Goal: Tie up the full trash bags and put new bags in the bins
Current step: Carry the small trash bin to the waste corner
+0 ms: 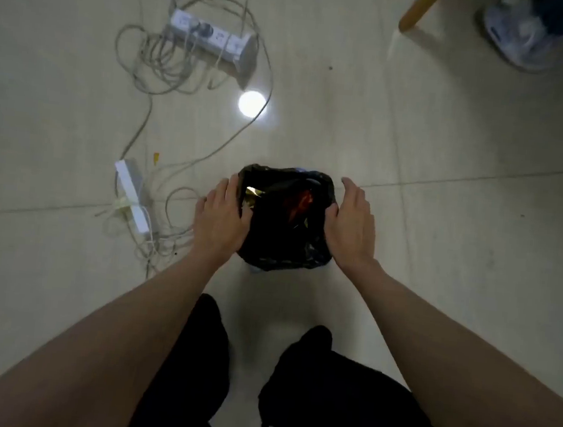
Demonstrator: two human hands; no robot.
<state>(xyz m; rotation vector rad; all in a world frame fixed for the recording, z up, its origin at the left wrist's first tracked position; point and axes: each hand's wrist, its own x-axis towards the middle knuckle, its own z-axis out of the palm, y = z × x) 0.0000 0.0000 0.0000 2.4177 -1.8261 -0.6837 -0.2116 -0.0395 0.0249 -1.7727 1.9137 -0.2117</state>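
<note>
Dark trouser legs (291,386) closest, standing on pale floor tiles (443,229). Just ahead, black trash bag (283,248) lines a small bin, red and shiny gold wrappers inside. Left hand (219,216) and right hand (349,225) rest relaxed on its rim, fingers fairly straight. Power strip (214,40) farther off.

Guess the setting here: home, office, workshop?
Likely an indoor room, home or small office; hard to say which. Clues: pale tiled floor, power strip with tangled cables, a wooden chair leg, small bin lined with a black trash bag.
</note>
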